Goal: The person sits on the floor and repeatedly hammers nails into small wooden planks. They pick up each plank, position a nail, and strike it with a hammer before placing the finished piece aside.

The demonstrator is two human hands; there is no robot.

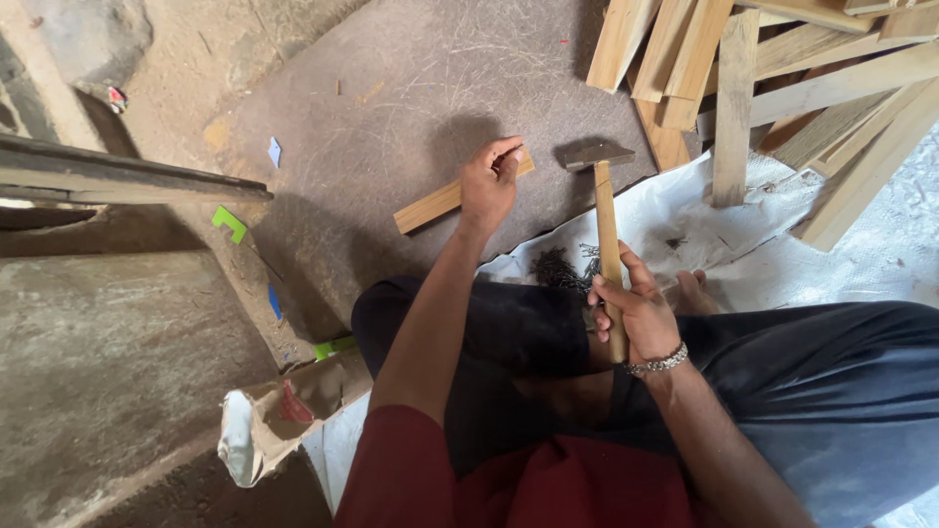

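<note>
Fingers of left hand [487, 184] pinch down on short wooden strip [452, 196], lying flat on dark board [372, 108] on floor; nail not discernible. Right hand [636, 313] wraps closed round hammer [603, 196] handle, head raised beside strip's right end. Step looks like: steadying piece before strike. Next move calls for accurate blow clear of fingertips. Loose nails [559, 266], lumber pile [782, 78] further right.

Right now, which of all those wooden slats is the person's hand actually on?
The short slat lying alone on the dark board, pinned by the left hand. The others sit heaped in the pile at upper right.
</note>
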